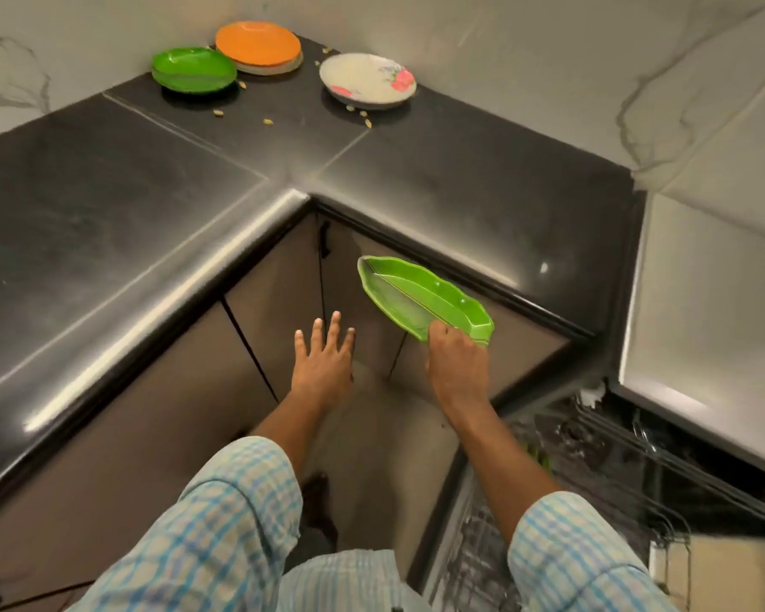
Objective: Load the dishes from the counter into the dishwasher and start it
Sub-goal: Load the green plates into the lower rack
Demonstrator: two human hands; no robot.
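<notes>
The right hand [458,360] grips the near end of a green leaf-shaped tray [420,298], thumb on top and fingers curled under the rim. The tray is in the air, off the counter [107,214], in front of the corner cabinets [274,302]. Its far end tilts up and its hollow faces left. Held by 1 end like this, it is probably ready to be turned on edge and slid between the rack's prongs.

The left hand [323,360] hangs just left of the tray, fingers straight and spread, holding nothing. It looks free to steady the tray or to reach for the next dish.

The dishwasher [614,470] stands open at the near right, below the right arm, with its wire rack pulled out. The tray has only a short swing down and right to reach it. A bit of green shows in the rack, too blurred to identify.

In the far corner of the counter sit a green plate [194,69], an orange plate [258,42] stacked on a paler one [279,69], and a flowered plate [367,80] well right of them. Small scraps [268,121] lie scattered around them. By my judgement loading is under way, with 4 plates left to carry over.
</notes>
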